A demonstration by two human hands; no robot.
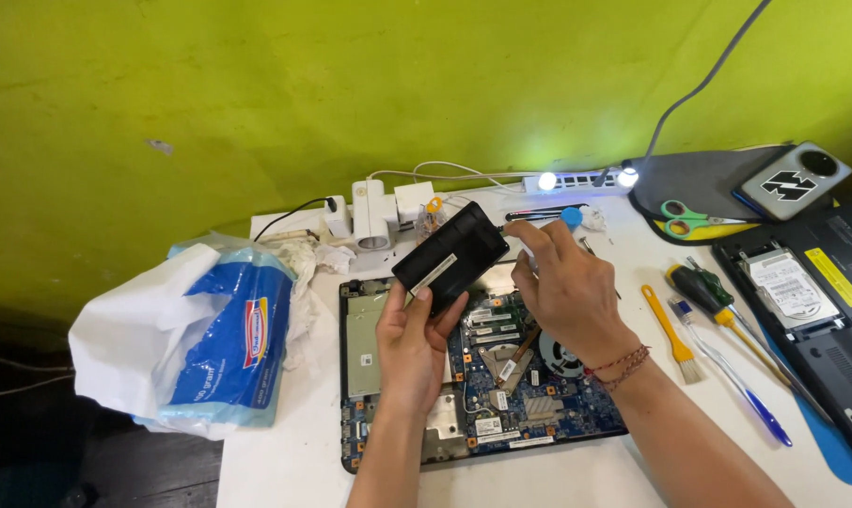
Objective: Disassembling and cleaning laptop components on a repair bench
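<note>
- Black flat part [450, 257] being held up in the air, just above the open laptop [473, 376], tilted so one long edge is pointing up toward the wall.
- Being gripped from below by the left hand [412, 343], thumb on the front face and fingers curled behind, likely to keep it steady and off the green board.
- Being pinched at its upper right corner by the right hand [567, 287], fingers bent tight around that end, likely to help turn or guide it.
- Lying open under both hands: the laptop, with a round fan [565, 358] and small chips showing, so the inside is easy to reach.
- Lying just to the right, close for grabbing: a yellow brush [670, 331], a green-handled screwdriver [703, 293] and a blue pen [741, 388].
- Sitting farther right: a second dark laptop [812, 310] with a silver drive showing, and green scissors [686, 219] on a grey pad.
- Slumping at the left edge: a white and blue plastic bag [200, 334].
- Carrying everything: a white worktop [285, 452], pushed against a bright green wall [257, 94].
- Shining from the back: two small lamps [586, 177], beside a white power strip [374, 214] with plugs in it.
</note>
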